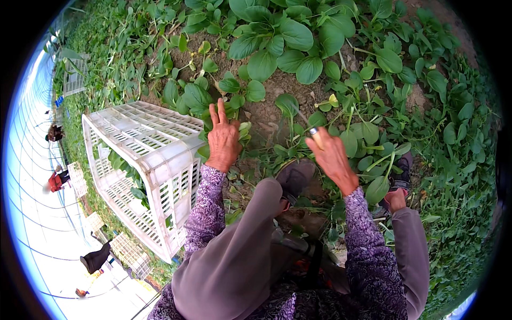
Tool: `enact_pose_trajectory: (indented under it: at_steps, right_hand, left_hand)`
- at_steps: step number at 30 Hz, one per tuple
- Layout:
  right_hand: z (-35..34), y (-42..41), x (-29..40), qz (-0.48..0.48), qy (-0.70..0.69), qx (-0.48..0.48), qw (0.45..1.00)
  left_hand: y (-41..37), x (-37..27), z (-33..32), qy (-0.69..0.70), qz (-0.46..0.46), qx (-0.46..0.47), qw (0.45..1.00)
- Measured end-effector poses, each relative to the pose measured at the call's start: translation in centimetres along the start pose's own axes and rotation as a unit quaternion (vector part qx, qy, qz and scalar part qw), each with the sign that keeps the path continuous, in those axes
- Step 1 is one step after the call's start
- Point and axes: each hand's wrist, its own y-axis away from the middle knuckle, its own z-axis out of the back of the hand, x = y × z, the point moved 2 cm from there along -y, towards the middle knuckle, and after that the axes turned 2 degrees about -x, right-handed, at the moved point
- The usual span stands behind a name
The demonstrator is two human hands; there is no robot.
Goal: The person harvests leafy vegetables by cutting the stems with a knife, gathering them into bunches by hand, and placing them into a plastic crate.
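My left hand (223,138) reaches over a bunch of leafy greens (245,132) just right of the crate, two fingers stretched forward; leaves show on both sides of the palm, which is hidden. My right hand (329,154) is closed around the wooden handle of a small metal-bladed tool (317,138), its thin blade pointing up and left towards a low green plant (287,105). Between the hands lie soil and cut or trampled leaves. A white plastic crate (158,162), lying on its side, holds green leaves (136,188).
Broad-leaved plants (296,34) grow ahead, and dense greenery (460,224) covers the right side. My shoes (297,176) stand among the plants. More crates (130,250) and several people (58,181) are farther off at the left, inside a structure with curved ribs.
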Motion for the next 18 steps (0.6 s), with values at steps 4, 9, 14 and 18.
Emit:
enact_pose_trajectory:
  at_steps: [4,9,14,18]
  right_hand:
    - [-5.9,-3.2,2.0,0.114,0.013,0.036,0.993]
    - [-11.8,-9.0,3.1,0.147,-0.004,0.028,0.989]
    - [-14.2,-11.3,1.4,0.029,-0.100,0.122,0.987]
    - [-14.3,-11.9,1.5,-0.047,-0.164,0.230,0.958]
  left_hand:
    - [-0.1,1.7,-0.8,-0.006,0.022,0.024,0.999]
    - [0.3,3.1,-2.3,-0.018,0.067,0.081,0.994]
    - [1.0,4.4,-3.3,0.009,0.062,0.007,0.998]
    - [0.6,4.3,-3.2,0.009,0.084,0.020,0.996]
